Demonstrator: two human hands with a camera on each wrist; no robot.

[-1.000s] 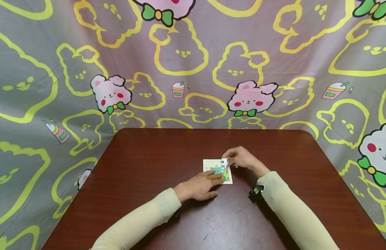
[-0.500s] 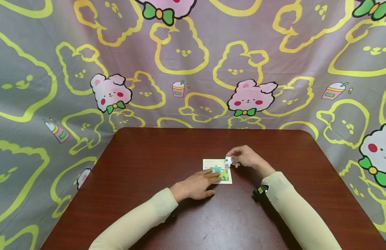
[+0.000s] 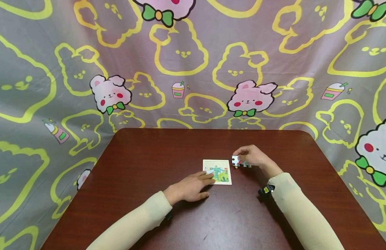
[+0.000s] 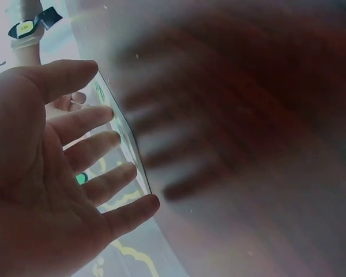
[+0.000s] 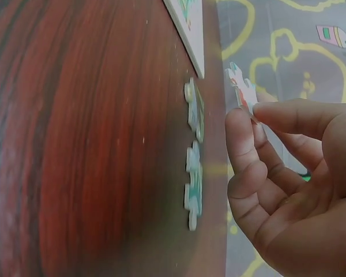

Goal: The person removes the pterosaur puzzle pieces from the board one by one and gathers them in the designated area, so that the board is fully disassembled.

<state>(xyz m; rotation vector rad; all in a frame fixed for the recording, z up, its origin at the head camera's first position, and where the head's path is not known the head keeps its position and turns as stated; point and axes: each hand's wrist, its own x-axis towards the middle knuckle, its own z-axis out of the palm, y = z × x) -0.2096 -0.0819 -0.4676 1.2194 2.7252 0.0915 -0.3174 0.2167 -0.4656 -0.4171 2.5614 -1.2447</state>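
A cream-bordered puzzle board (image 3: pixel 217 161) with a green picture lies on the table; only its edge shows in the left wrist view. My left hand (image 3: pixel 191 187) reaches over its left side, fingers extended, fingertips on or just above the picture. In the left wrist view that hand (image 4: pixel 63 150) has its fingers straight and spread. Thumb and index finger of my right hand (image 3: pixel 255 156) pinch a white and red puzzle piece (image 5: pixel 243 89), raised off the table to the right of the board. Below this hand lie two loose puzzle pieces, one nearer the board (image 5: pixel 194 109), one farther (image 5: pixel 193 187).
The dark red wooden table (image 3: pixel 155 149) spreads around the board. A grey patterned curtain (image 3: pixel 193 83) hangs behind and at both sides of it. My right wrist carries a black strap device (image 3: pixel 266 190).
My right hand has moved right with the pinched puzzle piece, from over the board's upper right corner to beside it. My left hand has slid left, uncovering more of the picture.
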